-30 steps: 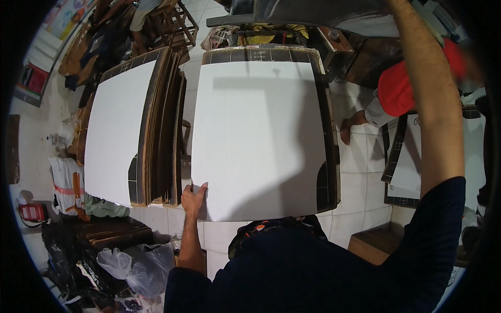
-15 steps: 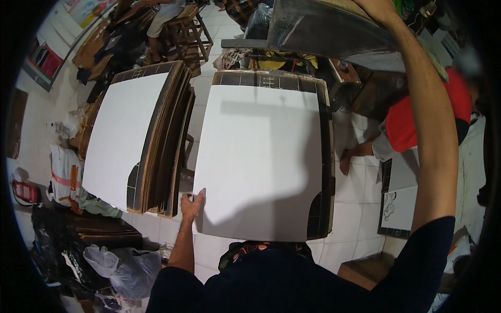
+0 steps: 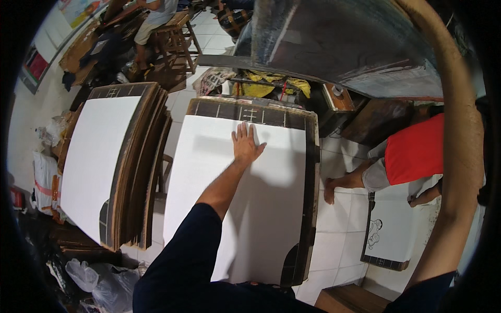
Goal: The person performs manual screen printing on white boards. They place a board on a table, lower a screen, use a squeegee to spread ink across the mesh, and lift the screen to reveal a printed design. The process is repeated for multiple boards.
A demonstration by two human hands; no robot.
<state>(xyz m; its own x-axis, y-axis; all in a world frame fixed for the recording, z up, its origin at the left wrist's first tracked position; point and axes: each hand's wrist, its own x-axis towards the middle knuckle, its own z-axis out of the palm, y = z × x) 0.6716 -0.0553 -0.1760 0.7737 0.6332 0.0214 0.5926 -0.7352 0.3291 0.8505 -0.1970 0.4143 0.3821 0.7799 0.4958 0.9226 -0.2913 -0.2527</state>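
Observation:
My left hand (image 3: pixel 248 145) lies flat near the far edge of a large white sheet (image 3: pixel 201 148), fingers spread toward the far side. Beneath the sheet is a board with a dark, white-lined margin (image 3: pixel 216 110) along its far and right sides. A large framed dark panel (image 3: pixel 339 44), like a printing screen, stands tilted up beyond the board. My right forearm (image 3: pixel 459 130) reaches up along the right to the panel's upper side; the hand itself is outside the picture. Part of the sheet lies in shadow.
To the left, a stack of boards (image 3: pixel 130 172) carries another white sheet (image 3: pixel 96 151). A person in a red top (image 3: pixel 415 148) bends at the right over a sheet with a line drawing (image 3: pixel 389 229). Someone sits on a wooden stool (image 3: pixel 178 36) at the back. Plastic bags (image 3: pixel 107 281) lie lower left.
My left hand has moved from the sheet's near left edge up to its far part and now lies flat. The view has shifted, and my right hand has left the picture.

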